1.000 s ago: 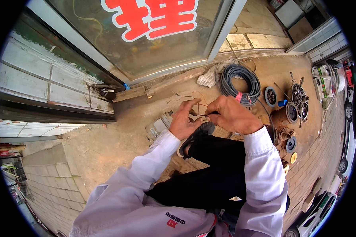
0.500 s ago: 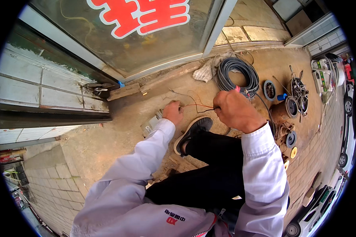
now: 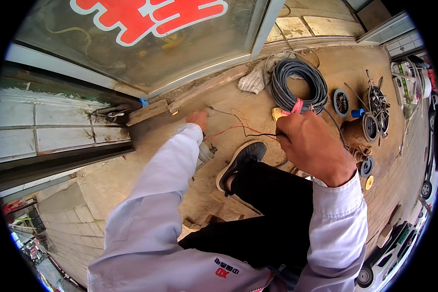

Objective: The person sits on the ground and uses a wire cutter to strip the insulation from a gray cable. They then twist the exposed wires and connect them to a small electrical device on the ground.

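My right hand (image 3: 316, 146) is closed around a black cable, from which thin black and orange-red wires (image 3: 238, 127) run out to the left. Farther left, my left hand (image 3: 198, 118) reaches low over the ground, its fingers too blurred to read. The bare tip of the black wire (image 3: 210, 106) lies close by those fingers. Partly behind my left sleeve sits a grey box-like part (image 3: 205, 155). Just past my right hand is a coil of dark cable (image 3: 283, 82) with a pink band (image 3: 298, 105) and a yellow piece (image 3: 278, 114) beside it.
A glass door (image 3: 180, 58) with red lettering stands ahead, with a wooden strip (image 3: 207, 87) along its foot. To the right are a grey ring (image 3: 341, 102), a blue cylinder (image 3: 357, 113), a rusty motor-like part (image 3: 353, 132) and a pile of metal parts (image 3: 377, 104). My shoe (image 3: 243, 160) is below the wires.
My left hand has moved forward and left, away from its spot by the wires' near end. My right hand has shifted right and looks larger, still gripping the cable. The wires now hang slacker.
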Available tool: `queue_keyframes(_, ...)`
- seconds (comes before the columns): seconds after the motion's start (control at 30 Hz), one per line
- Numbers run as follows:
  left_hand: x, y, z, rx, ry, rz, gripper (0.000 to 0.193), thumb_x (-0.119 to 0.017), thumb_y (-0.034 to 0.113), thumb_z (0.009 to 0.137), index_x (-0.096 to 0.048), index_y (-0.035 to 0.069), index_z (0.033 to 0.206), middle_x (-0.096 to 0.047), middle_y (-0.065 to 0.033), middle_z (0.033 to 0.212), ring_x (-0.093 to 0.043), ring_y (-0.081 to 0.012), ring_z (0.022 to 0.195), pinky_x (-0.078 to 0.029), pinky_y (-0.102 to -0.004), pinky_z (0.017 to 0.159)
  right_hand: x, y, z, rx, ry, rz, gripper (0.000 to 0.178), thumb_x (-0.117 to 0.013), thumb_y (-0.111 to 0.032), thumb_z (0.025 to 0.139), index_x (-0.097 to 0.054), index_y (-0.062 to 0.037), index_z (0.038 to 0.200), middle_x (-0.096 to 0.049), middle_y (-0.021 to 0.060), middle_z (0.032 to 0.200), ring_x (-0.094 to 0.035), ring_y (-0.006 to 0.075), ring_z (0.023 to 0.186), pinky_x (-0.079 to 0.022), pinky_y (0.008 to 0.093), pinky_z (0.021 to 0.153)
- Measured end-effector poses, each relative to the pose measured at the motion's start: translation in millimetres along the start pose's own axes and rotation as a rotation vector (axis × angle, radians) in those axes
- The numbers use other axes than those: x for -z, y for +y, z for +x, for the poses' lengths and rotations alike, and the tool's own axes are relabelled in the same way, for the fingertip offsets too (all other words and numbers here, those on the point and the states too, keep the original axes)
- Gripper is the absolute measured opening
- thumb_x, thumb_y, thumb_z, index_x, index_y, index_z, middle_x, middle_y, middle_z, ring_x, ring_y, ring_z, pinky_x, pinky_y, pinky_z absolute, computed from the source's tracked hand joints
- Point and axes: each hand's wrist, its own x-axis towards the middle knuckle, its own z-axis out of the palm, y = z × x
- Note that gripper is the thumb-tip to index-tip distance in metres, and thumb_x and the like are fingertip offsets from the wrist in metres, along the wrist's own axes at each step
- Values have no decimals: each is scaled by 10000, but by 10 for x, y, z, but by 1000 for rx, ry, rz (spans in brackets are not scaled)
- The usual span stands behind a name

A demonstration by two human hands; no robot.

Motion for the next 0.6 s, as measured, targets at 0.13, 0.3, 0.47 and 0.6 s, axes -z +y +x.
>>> queue_keyframes(0.13, -54, -72, 114, -53, -17, -100, 356, -730, 185, 853, -704, 155, 1206, -715, -157, 1042, -666, -314, 1101, -526, -469, 923, 26, -40, 48, 67, 18, 13, 117, -606, -11, 782, -562, -1, 675, -577, 241, 612, -619, 445, 639, -495, 519, 594)
queue_keyframes(0.3, 576, 15, 58, -174, -385, -758, 325, -696, 342, 956, -703, 55, 1108, -645, -17, 772, -551, -99, 587, -433, -266, 528, 29, -3, 63, -1, 16, -30, 124, -624, -27, 799, -590, 11, 686, -606, 244, 645, -642, 435, 672, -517, 505, 615)
queue_keyframes(0.47, 1032, -239, -187, -65, -493, -1548, 240, -686, 218, 986, -627, 17, 1103, -539, -10, 742, -335, -48, 488, -202, -219, 403, 71, 26, 65, -29, 16, -41, 106, -652, -46, 809, -640, 24, 730, -644, 258, 715, -665, 444, 754, -549, 490, 687)
queue_keyframes(0.6, 1182, -453, -290, 54, -191, -1527, 232, -669, 237, 997, -625, 34, 1102, -616, -59, 869, -388, -60, 524, -264, -232, 431, 104, 20, 37, -40, 52, -16, 83, -669, -36, 796, -649, 33, 754, -650, 261, 746, -661, 453, 778, -548, 497, 714)
